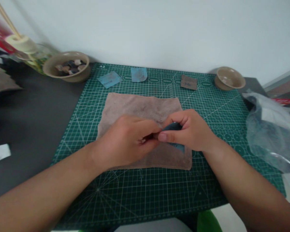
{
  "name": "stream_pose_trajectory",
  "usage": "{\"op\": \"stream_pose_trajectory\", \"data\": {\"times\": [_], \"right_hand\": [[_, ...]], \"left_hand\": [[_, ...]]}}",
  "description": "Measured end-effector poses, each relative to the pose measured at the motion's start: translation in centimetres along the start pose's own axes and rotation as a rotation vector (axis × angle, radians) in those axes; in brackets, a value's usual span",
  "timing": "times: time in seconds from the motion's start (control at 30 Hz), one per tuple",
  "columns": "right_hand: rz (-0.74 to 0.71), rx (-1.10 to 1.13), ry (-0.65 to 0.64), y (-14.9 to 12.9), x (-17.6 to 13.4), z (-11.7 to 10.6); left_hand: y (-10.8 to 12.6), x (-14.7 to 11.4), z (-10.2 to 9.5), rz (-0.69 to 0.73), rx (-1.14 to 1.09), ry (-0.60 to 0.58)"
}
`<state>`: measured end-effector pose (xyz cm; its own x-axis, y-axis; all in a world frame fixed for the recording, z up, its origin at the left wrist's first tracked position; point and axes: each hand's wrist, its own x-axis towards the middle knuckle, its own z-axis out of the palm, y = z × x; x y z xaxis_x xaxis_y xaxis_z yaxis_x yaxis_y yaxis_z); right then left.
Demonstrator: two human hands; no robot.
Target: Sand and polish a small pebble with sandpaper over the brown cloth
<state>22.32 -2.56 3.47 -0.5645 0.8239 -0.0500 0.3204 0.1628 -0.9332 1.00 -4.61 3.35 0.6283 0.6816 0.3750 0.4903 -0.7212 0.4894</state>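
Note:
Over a brown-pink cloth, both my hands meet, fingertips close together. My right hand is closed on a bent piece of sandpaper, dark on one side. A blue printed part shows below the thumb, apparently the same sheet. My left hand is closed in a pinch right beside it. A small dark brownish bit shows between the fingertips, but the fingers hide most of it and I cannot tell its kind.
On the green cutting mat lie blue sheets and a brown square. A bowl of small stones stands back left, a second bowl back right. A clear plastic bag lies right; a reed diffuser stands left.

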Motion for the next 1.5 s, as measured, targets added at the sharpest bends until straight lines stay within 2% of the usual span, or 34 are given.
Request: {"op": "stream_pose_trajectory", "data": {"times": [0.07, 0.13, 0.3, 0.37, 0.5, 0.6, 0.67, 0.77, 0.87, 0.93, 1.03, 1.13, 1.2, 1.4, 1.5], "right_hand": [[0.027, 0.173, -0.070, -0.1, -0.1, -0.3], [0.023, 0.204, -0.094, -0.2, -0.1, -0.4], [-0.068, -0.228, 0.048, 0.0, 0.1, 0.5], [-0.064, -0.266, 0.056, 0.1, 0.1, 0.5], [0.039, 0.107, -0.079, 0.0, 0.0, -0.1], [0.054, 0.213, -0.139, -0.1, 0.0, -0.4], [0.014, 0.087, -0.071, 0.0, 0.0, -0.2], [-0.053, -0.239, 0.033, 0.4, 0.2, 0.5], [-0.072, -0.376, 0.038, 0.5, 0.3, 0.8], [-0.050, -0.262, 0.029, 0.4, 0.3, 0.5], [-0.004, 0.030, -0.029, 0.0, 0.1, -0.2], [0.011, 0.165, -0.091, -0.2, 0.0, -0.6], [-0.008, 0.108, -0.075, -0.2, 0.0, -0.4], [-0.110, -0.376, 0.041, 0.1, 0.1, 0.7], [-0.121, -0.313, 0.045, 0.2, 0.2, 0.5]], "left_hand": [[0.2, 0.0, -0.2, -0.012, -0.135, 0.039], [0.1, -0.1, -0.2, 0.040, -0.150, 0.060], [-0.9, -0.2, 0.4, 0.154, 0.241, -0.058], [-0.9, -0.2, 0.4, 0.137, 0.246, -0.073], [0.0, -0.1, -0.2, 0.001, -0.068, -0.020], [0.1, -0.3, -0.3, 0.033, -0.161, 0.025], [-0.3, -0.3, 0.0, 0.104, -0.028, 0.032], [-1.0, -0.3, 0.6, 0.154, 0.250, -0.053], [-1.0, -0.1, 0.7, 0.106, 0.293, -0.127], [-0.7, 0.0, 0.4, 0.047, 0.200, -0.101], [0.0, 0.0, -0.1, -0.041, -0.025, -0.024], [0.3, -0.1, -0.2, -0.042, -0.154, 0.003], [0.1, -0.2, -0.1, -0.008, -0.112, -0.006], [-0.7, -0.2, 0.5, 0.104, 0.272, -0.134], [-0.6, -0.2, 0.4, 0.100, 0.268, -0.117]]}}
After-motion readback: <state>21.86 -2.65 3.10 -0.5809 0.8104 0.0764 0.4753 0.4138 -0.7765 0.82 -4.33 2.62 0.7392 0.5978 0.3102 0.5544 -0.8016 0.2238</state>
